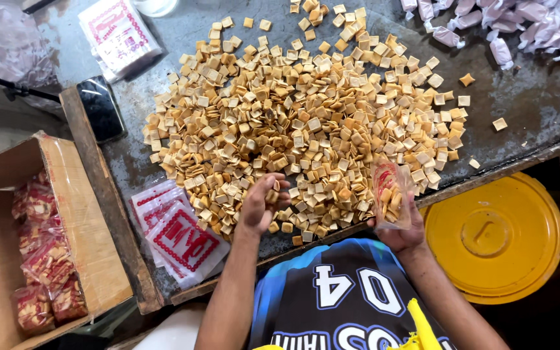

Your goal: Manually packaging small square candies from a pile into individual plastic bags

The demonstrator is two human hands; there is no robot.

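- Grey, worn metal counter (539, 110) fills the view, seen from above, with a wooden edge along its near side.
- Nearest, the right hand (402, 230) holds a small clear pouch (390, 194) upright at the counter's edge, its grip pinching the pouch; it looks roughly half full of crackers.
- Just left, the left hand (262, 201) rests on the near rim of the cracker pile (306, 123), fingers curled together around a few squares.
- Empty printed pouches (179, 233) lie stacked beside the left wrist.
- At far left an open cardboard box (85, 259) holds several filled packs (40, 259), perhaps 5 or more.
- Judging by this, packing is early: 1 pouch is part-filled, and the big pile remains.
- Farther off, wrapped pale sweets (500, 26) lie at the counter's far corner; a yellow lid (494, 236) sits below right.
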